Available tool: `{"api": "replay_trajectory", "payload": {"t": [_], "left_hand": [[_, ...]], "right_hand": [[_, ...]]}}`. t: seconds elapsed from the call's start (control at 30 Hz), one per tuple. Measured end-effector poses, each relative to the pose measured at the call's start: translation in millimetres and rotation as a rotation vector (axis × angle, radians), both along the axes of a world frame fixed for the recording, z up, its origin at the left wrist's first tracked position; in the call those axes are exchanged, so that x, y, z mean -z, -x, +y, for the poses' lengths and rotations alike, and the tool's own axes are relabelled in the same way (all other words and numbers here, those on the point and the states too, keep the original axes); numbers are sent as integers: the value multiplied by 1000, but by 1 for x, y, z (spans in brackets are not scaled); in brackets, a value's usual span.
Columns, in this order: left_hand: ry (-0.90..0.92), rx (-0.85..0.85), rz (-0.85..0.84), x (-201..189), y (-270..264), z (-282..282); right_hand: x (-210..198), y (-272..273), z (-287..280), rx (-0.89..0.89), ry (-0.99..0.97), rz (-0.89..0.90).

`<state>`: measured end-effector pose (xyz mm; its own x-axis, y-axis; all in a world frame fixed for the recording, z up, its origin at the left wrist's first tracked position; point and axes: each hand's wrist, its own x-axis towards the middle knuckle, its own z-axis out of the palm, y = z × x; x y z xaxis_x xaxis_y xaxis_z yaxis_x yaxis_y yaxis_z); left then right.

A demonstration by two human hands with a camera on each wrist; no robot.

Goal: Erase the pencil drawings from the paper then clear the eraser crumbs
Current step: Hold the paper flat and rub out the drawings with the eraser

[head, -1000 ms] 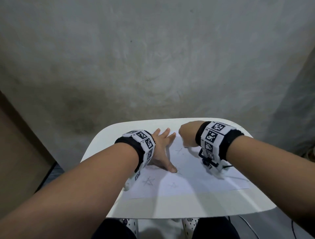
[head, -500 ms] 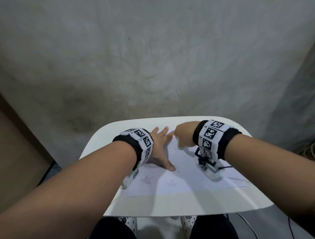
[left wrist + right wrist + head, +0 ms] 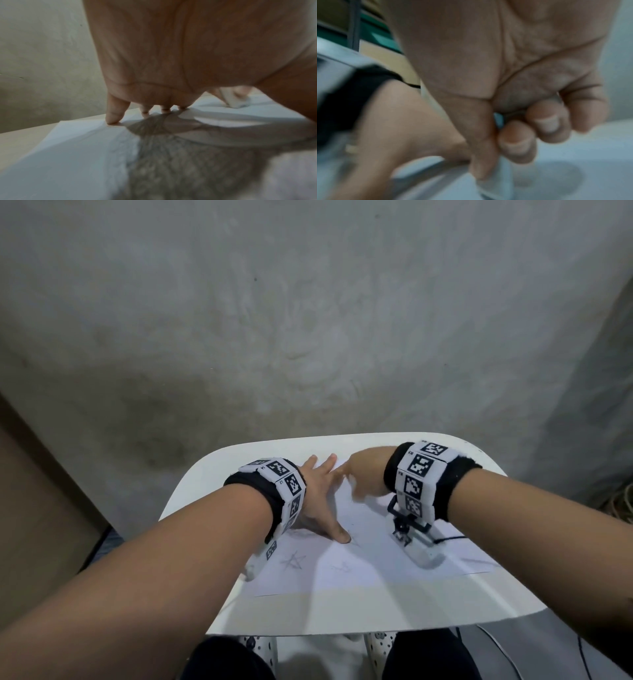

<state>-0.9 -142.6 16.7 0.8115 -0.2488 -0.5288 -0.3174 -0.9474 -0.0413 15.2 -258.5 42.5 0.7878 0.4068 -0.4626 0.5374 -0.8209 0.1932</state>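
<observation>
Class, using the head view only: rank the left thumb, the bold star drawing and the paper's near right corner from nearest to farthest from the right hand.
1. Left thumb, pressed mid-paper, left of the right hand.
2. Star, near-left on the paper.
3. Corner, far down the sheet at the table side.

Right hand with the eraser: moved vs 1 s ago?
Yes. The right hand has slid toward the left hand's fingertips at the far edge of the paper, closing the earlier gap, pinching the eraser.

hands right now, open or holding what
Left hand: open, fingers spread flat on the paper.
Right hand: pinching the white eraser.
</observation>
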Motion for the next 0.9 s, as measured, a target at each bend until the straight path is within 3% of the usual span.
{"api": "replay_trajectory", "payload": {"t": [0.13, 0.3, 0.4, 0.53, 0.67, 0.77, 0.9], "left_hand": [[17, -16, -7, 1, 1, 2], [22, -6, -5, 2, 0, 2], [51, -42, -16, 5, -3, 4], [27, -7, -13, 5, -2, 2], [57, -44, -20, 6, -1, 3], [18, 5, -8, 2, -1, 0], [60, -46, -7, 4, -2, 4]], "right_hand": [[3, 4, 2, 9, -70, -21], [-2, 0, 1, 8, -19, -66], [-1, 4, 5, -22, -100, 8], [-3, 2, 6, -2, 10, -59], [-2, 6, 9, -29, -73, 20], [-5, 0, 2, 23, 28, -60], [2, 9, 4, -24, -76, -19]]}}
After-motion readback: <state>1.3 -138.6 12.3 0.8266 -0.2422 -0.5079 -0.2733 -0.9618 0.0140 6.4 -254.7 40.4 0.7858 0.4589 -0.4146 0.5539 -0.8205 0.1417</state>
